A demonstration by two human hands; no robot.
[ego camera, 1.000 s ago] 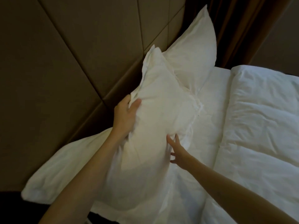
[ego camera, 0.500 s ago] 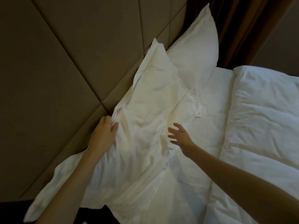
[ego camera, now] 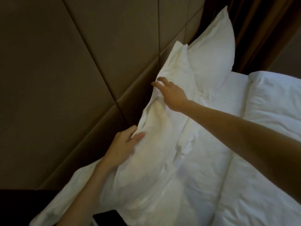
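A white pillow [ego camera: 164,137] leans against the padded headboard [ego camera: 65,79] at the head of the bed. My left hand [ego camera: 125,144] grips the pillow's left edge, thumb on the front and fingers behind the fabric. My right hand [ego camera: 171,93] reaches across and rests on the pillow's upper edge with fingers spread and slightly bent. A second white pillow [ego camera: 215,51] stands upright behind it, further right.
A white duvet [ego camera: 268,128] covers the bed on the right. Another white pillow or sheet [ego camera: 65,198] lies low at the left under my forearm. Brown curtains [ego camera: 260,30] hang at the top right. A dark object [ego camera: 109,219] sits at the bottom edge.
My right hand has moved from the pillow's middle up and left to its upper edge. My left hand has kept its hold on the left edge. The pillow now lies closer to the headboard.
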